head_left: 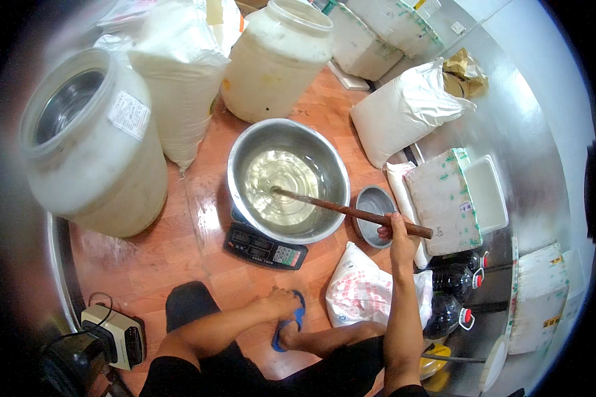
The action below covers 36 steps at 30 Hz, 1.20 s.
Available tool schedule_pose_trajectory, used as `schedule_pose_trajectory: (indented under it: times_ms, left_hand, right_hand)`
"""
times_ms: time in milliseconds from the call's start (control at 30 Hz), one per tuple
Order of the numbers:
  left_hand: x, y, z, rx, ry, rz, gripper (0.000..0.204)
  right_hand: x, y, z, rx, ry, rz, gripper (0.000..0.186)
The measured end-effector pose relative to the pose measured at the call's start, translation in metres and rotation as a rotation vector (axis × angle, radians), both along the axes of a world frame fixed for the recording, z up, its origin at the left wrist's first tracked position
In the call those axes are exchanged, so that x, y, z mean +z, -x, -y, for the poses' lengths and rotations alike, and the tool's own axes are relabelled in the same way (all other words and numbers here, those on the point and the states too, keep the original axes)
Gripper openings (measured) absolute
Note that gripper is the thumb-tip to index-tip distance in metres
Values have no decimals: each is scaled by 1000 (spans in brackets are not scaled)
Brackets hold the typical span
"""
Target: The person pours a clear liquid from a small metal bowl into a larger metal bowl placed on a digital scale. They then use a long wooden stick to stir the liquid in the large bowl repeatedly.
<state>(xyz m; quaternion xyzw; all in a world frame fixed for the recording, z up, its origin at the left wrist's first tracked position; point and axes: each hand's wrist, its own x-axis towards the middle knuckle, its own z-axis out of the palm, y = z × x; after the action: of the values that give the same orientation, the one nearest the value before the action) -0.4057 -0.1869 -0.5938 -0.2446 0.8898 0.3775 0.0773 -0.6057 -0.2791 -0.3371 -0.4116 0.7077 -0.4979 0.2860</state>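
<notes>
My right hand (397, 231) is wrapped round the upper part of a long brown wooden stick (351, 211). The stick slants down to the left into a large steel basin (341, 169), its far end dipping into pale yellowish, clear liquid (278, 188) with ripple rings. Beneath the basin sits a black digital scale (251, 246), its keypad and display facing me. My left hand (283, 302) rests low by my foot, against the blue sandal (300, 311); its fingers are mostly hidden. A small grey metal bowl (375, 198) stands right of the basin, partly behind the stick.
Two big whitish plastic barrels (102, 172) (275, 59) and a tall white sack (179, 86) stand far and left. Another sack (404, 109), a taped foam box (444, 198), a printed bag (357, 284) and dark red-capped bottles (444, 314) line the right. A beige-and-black device (116, 337) sits lower left.
</notes>
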Motion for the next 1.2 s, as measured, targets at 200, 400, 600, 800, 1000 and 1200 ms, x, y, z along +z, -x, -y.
schedule_pose_trajectory:
  times_ms: [200, 400, 600, 800, 1000, 1200]
  left_hand:
    - [-3, -4, -4, -11, 11, -103, 49]
    - [13, -4, 1, -31, -43, -18, 49]
    - [7, -2, 0, -51, -48, -41, 49]
    - [8, -9, 2, -86, -49, -34, 64]
    - [19, -4, 3, -59, -59, 35, 57]
    - [10, -3, 5, -76, -23, -17, 47]
  right_hand:
    - [-48, -9, 10, 512, 135, -335, 29]
    - [-4, 4, -4, 122, -79, 67, 28]
    - [-10, 16, -3, -74, 54, -136, 33]
    - [-60, 3, 12, 400, 45, -7, 28]
    - [3, 30, -4, -117, -14, -81, 38]
    - [-50, 30, 11, 169, 98, -195, 29]
